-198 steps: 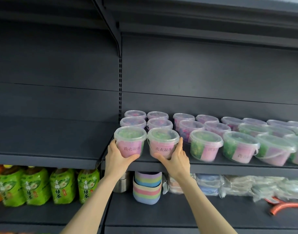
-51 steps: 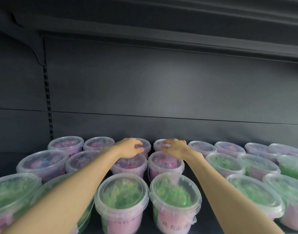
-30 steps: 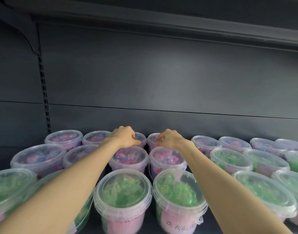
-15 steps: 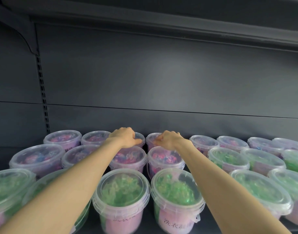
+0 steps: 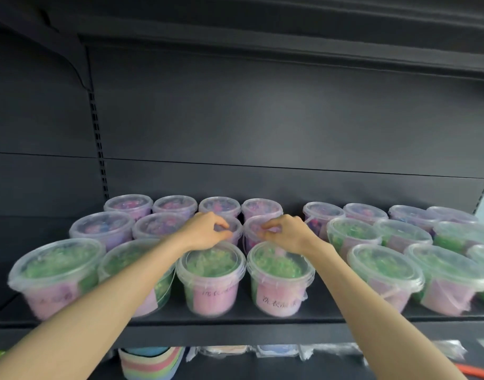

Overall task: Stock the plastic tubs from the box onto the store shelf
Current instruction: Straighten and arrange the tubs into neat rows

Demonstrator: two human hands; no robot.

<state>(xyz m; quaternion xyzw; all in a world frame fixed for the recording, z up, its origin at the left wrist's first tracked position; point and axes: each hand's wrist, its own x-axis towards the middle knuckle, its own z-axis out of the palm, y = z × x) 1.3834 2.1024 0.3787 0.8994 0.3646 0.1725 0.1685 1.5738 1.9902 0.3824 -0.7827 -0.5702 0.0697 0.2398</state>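
Clear plastic tubs with lids fill the dark shelf [image 5: 235,323] in three rows. The front tubs [image 5: 210,278] [image 5: 279,281] hold green beads and carry pink labels. Behind them stand purple-filled tubs, in a middle row [image 5: 101,229] and a back row [image 5: 220,207]. My left hand [image 5: 206,231] hovers over a middle-row tub [image 5: 235,229], fingers loosely curled, thumb near the fingertips, holding nothing. My right hand [image 5: 286,233] hangs the same way over the neighbouring tub [image 5: 253,229]. No box is in view.
A dark back panel and the underside of an upper shelf [image 5: 262,42] close the space above. A slotted upright [image 5: 98,144] stands at left. On the lower shelf sit a pastel striped stack [image 5: 150,362], wrapped packs [image 5: 276,351] and an orange hose [image 5: 479,370].
Both hands have drawn back from the back-row tubs to above the middle row. The view has pulled back and down, so the shelf's front edge and the lower shelf now show.
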